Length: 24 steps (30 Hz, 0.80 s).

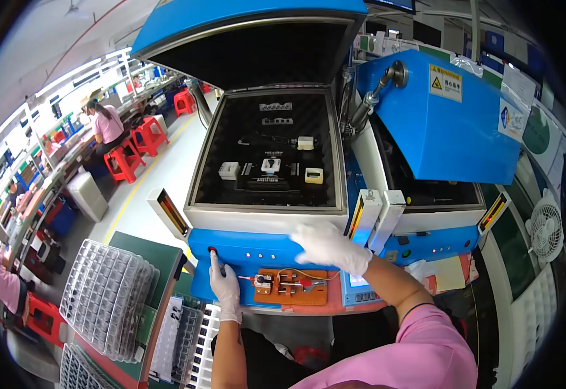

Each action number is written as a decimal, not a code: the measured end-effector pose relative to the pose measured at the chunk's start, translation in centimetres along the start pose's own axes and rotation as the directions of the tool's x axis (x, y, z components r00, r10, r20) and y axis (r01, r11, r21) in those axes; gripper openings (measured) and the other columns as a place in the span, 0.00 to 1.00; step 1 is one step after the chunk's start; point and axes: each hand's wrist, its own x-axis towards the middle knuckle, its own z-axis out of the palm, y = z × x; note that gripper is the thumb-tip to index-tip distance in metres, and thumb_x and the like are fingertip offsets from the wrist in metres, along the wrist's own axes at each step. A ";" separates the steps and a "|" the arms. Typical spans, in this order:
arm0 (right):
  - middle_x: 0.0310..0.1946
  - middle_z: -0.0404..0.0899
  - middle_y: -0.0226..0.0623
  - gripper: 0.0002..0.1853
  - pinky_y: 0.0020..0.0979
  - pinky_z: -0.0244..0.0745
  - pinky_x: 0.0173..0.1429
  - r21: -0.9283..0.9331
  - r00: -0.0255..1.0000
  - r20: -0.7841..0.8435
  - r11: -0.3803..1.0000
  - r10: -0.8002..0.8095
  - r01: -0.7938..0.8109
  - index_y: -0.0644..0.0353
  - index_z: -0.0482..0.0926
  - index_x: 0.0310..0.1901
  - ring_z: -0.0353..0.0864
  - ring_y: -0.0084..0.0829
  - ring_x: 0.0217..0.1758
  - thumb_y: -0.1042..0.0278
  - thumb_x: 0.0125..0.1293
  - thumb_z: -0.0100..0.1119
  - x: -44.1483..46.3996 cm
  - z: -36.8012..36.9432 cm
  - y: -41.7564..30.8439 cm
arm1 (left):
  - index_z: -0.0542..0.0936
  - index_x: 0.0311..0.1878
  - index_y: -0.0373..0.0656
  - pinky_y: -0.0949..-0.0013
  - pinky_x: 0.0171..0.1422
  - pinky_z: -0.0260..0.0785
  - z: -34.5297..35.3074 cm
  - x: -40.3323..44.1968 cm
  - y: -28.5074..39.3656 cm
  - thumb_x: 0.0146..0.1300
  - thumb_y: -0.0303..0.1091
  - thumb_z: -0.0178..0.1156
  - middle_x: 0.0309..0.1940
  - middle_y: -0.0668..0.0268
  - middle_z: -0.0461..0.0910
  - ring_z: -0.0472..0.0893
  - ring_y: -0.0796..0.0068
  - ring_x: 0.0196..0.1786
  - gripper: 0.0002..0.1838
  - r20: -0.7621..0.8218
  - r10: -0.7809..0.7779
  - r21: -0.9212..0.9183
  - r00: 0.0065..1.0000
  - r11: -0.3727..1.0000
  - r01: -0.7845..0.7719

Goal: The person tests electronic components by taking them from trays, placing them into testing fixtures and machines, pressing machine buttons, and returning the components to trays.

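Note:
My left hand (224, 285), in a white glove, has its index finger stretched up to a red button (213, 250) at the left of the blue front panel (244, 241). Nothing is in its grasp. My right hand (331, 247), also gloved and somewhat blurred, hovers over the panel's right part, empty, its fingers reaching left and apart. Between and below the hands lies an orange fixture (309, 296) with a metal clamp and a thin wire. Behind the panel, the test box with its raised blue lid (250, 19) holds several small white blocks (271, 165) on a black bed.
A second blue-lidded box (451, 117) stands at right, its lid partly lowered. Stacked clear trays (104, 292) lie on a green-topped table at left. A small keypad unit (361, 296) sits below my right hand. A white fan (546, 228) is far right. People sit at benches leftward.

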 end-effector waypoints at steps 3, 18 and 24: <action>0.37 0.76 0.40 0.26 0.37 0.78 0.40 -0.026 0.969 0.150 0.981 0.196 -0.195 0.59 0.74 0.56 0.82 0.38 0.39 0.61 0.55 0.65 -2.3 3.0 -0.1 | 0.64 0.69 0.49 0.71 0.43 0.69 0.1 -0.1 0.3 0.62 0.23 0.53 0.33 0.64 0.74 0.74 0.75 0.34 0.30 0.002 -0.024 0.021 1.000 0.999 0.024; 0.37 0.76 0.35 0.27 0.30 0.72 0.35 0.779 0.893 -0.216 0.621 0.394 -0.085 0.60 0.70 0.61 0.76 0.30 0.32 0.68 0.59 0.60 -6.5 8.0 -0.4 | 0.64 0.68 0.45 0.72 0.41 0.69 -2.0 0.5 0.7 0.64 0.28 0.55 0.39 0.65 0.77 0.75 0.79 0.38 0.28 0.195 -0.203 -0.385 0.960 0.884 0.266; 0.43 0.74 0.33 0.30 0.24 0.69 0.38 0.348 0.911 -0.004 -0.854 0.411 0.387 0.61 0.63 0.66 0.71 0.24 0.36 0.67 0.62 0.56 -12.3 8.1 -2.9 | 0.68 0.61 0.39 0.75 0.42 0.70 -5.1 -7.5 8.3 0.65 0.28 0.56 0.42 0.64 0.77 0.76 0.79 0.41 0.22 0.247 -0.285 -0.475 0.926 0.797 0.372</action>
